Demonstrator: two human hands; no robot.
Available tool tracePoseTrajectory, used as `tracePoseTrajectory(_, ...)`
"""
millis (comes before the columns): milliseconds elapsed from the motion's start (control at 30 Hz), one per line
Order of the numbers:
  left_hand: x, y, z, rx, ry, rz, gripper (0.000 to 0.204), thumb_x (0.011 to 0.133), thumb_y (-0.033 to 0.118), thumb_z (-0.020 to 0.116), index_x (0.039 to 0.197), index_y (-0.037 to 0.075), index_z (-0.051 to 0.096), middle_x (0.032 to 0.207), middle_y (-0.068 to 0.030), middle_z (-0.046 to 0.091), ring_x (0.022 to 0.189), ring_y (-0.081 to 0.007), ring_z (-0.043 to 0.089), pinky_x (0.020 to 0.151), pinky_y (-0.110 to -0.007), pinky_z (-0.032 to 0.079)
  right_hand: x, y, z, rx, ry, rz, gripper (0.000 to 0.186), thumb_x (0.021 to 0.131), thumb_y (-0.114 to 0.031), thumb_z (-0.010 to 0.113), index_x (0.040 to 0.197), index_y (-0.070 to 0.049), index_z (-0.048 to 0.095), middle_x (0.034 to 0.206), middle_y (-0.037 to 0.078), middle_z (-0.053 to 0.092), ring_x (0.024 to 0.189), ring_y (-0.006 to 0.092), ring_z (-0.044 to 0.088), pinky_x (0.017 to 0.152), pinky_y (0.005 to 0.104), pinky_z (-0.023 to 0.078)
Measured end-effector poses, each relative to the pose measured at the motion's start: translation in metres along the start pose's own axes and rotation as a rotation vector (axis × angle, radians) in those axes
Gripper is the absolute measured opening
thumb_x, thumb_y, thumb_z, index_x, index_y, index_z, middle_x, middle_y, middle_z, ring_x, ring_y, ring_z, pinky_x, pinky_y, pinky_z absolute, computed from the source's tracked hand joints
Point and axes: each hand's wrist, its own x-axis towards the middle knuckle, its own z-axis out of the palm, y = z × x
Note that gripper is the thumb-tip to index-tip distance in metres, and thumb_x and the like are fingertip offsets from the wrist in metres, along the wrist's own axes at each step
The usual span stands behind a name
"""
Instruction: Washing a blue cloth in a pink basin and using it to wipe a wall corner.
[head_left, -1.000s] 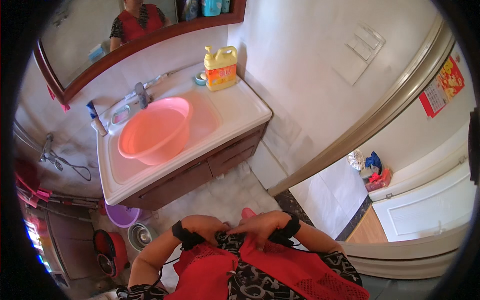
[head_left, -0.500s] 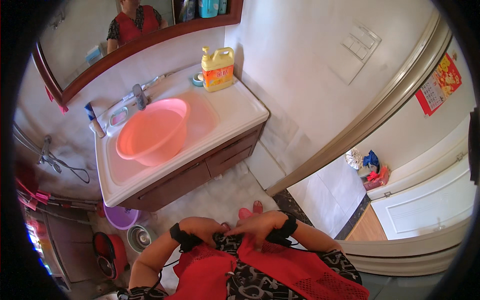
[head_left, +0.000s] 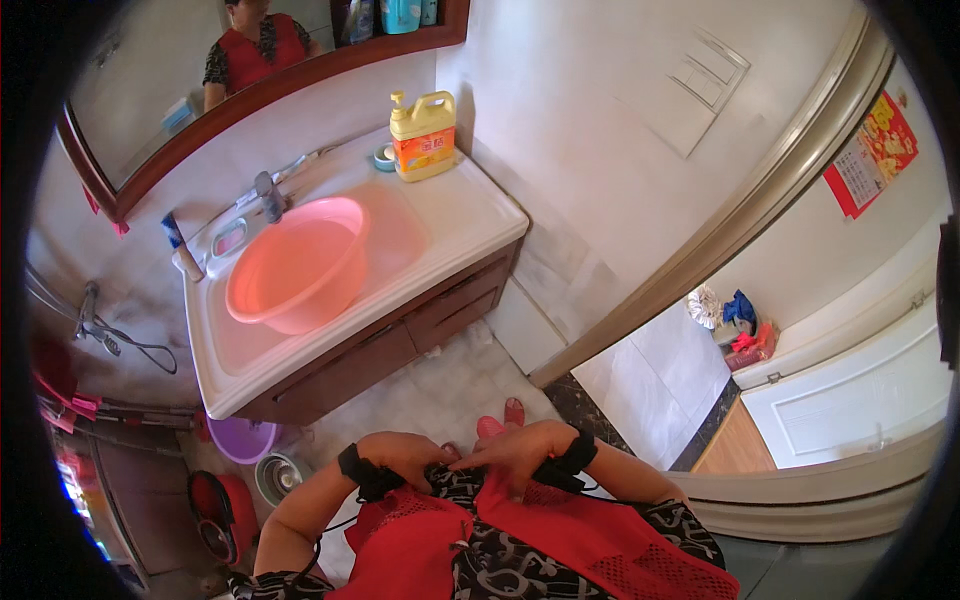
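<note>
At the front of my waist, my left hand (head_left: 398, 458) and my right hand (head_left: 520, 452) are close together on the red vest (head_left: 570, 520) I wear over a black patterned top. The fingers of each bend in around the vest's front edges, with some fingertips hidden in the cloth. Black bands (head_left: 575, 455) circle both wrists. Beyond my hands, a pink plastic basin (head_left: 300, 268) sits tilted in the white washbasin counter (head_left: 470, 205), below the grey faucet (head_left: 270, 197). A yellow pump jug (head_left: 424, 140) with an orange label stands at the counter's back right; neither hand touches these.
A soap dish (head_left: 230, 238) and a blue-bristled brush (head_left: 178, 240) lie at the counter's left. On the floor are a purple bucket (head_left: 243, 442), a metal-bottomed round vessel (head_left: 280, 478) and a red bucket (head_left: 238, 510). A doorway frame (head_left: 640, 300) opens at right.
The view has shifted slightly, so the counter and basin appear a little farther left. My hands stay at the vest, and the basin and jug keep their places on the counter.
</note>
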Motion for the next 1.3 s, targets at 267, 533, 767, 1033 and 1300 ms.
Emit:
tracePoseTrajectory(267, 0.002, -0.006, 0.004, -0.002, 0.006, 0.021, 0.062, 0.072, 0.02, 0.07, 0.128, 0.006, 0.049, 0.1, -0.0167, 0.066, 0.089, -0.0308, 0.062, 0.078, -0.037, 0.046, 0.003, 0.011, 0.01, 0.02, 0.042, -0.063, 0.109, 0.058, -0.021, 0.084, 0.147, -0.015, 0.023, 0.122, 0.021, 0.049, 0.112, 0.0348, 0.049, 0.092, 0.0349, 0.042)
tracePoseTrajectory(533, -0.007, -0.008, 0.011, -0.026, 0.032, 0.009, 0.063, 0.071, 0.018, 0.07, 0.129, 0.007, 0.049, 0.101, -0.0165, 0.066, 0.091, -0.0305, 0.062, 0.079, -0.037, 0.046, 0.008, -0.004, 0.002, 0.003, -0.003, -0.024, 0.108, 0.058, -0.023, 0.084, 0.147, -0.015, 0.024, 0.121, 0.021, 0.049, 0.111, 0.0347, 0.05, 0.091, 0.0353, 0.042)
tracePoseTrajectory(767, -0.012, -0.018, 0.024, -0.041, 0.016, -0.02, 0.063, 0.07, 0.018, 0.07, 0.129, 0.008, 0.049, 0.1, -0.0167, 0.066, 0.09, -0.0306, 0.062, 0.079, -0.038, 0.046, 0.015, -0.017, 0.001, -0.05, -0.024, 0.044, 0.107, 0.057, -0.031, 0.084, 0.146, -0.023, 0.026, 0.12, 0.017, 0.052, 0.108, 0.0336, 0.052, 0.085, 0.0375, 0.043)
tracePoseTrajectory(1033, -0.013, -0.012, 0.021, -0.035, -0.03, -0.018, 0.064, 0.071, 0.021, 0.07, 0.13, 0.007, 0.048, 0.1, -0.017, 0.066, 0.088, -0.0307, 0.062, 0.078, -0.037, 0.046, 0.018, -0.009, 0.016, -0.027, 0.02, 0.005, 0.109, 0.054, -0.023, 0.085, 0.146, -0.013, 0.027, 0.12, 0.02, 0.051, 0.109, 0.0336, 0.051, 0.091, 0.0368, 0.041)
tracePoseTrajectory(1300, -0.006, -0.017, 0.023, -0.077, 0.03, 0.033, 0.057, 0.069, 0.023, 0.072, 0.12, 0.007, 0.054, 0.097, -0.0164, 0.064, 0.088, -0.031, 0.061, 0.078, -0.037, 0.046, 0.022, 0.022, 0.03, -0.059, 0.079, -0.097, 0.111, 0.051, -0.019, 0.087, 0.144, -0.005, 0.028, 0.127, 0.019, 0.044, 0.119, 0.0321, 0.042, 0.102, 0.0335, 0.034)
